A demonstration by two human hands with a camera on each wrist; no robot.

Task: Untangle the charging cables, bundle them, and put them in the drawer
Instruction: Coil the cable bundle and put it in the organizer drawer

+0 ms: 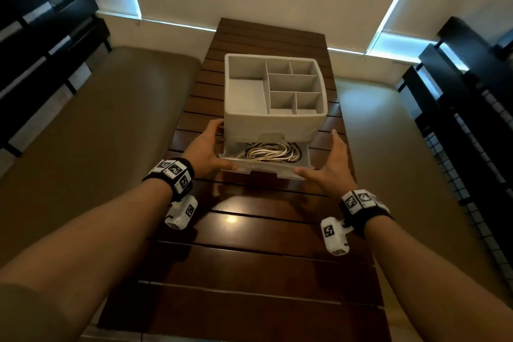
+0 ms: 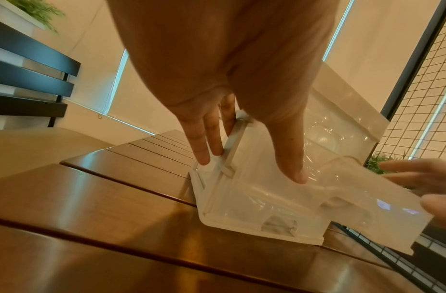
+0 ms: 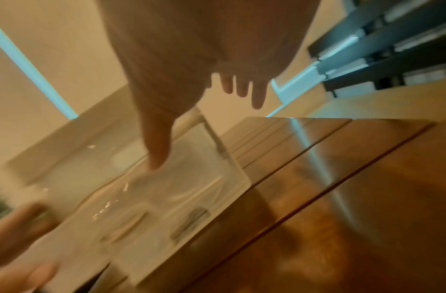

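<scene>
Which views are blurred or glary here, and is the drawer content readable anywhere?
Head view: sharp, wide-angle bending, lamp glare on the table; cables are readable in the open drawer. Left wrist view: mostly sharp, left hand fills the top, the translucent drawer front hides the contents. Right wrist view: motion-blurred throughout, right hand soft, glare streak on the wood.

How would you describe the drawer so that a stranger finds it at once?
On the dark slatted wooden table stands a white organizer box. The drawer juts from its base toward the viewer; unlike the bare compartments on top, it is translucent and holds coiled cables.
</scene>
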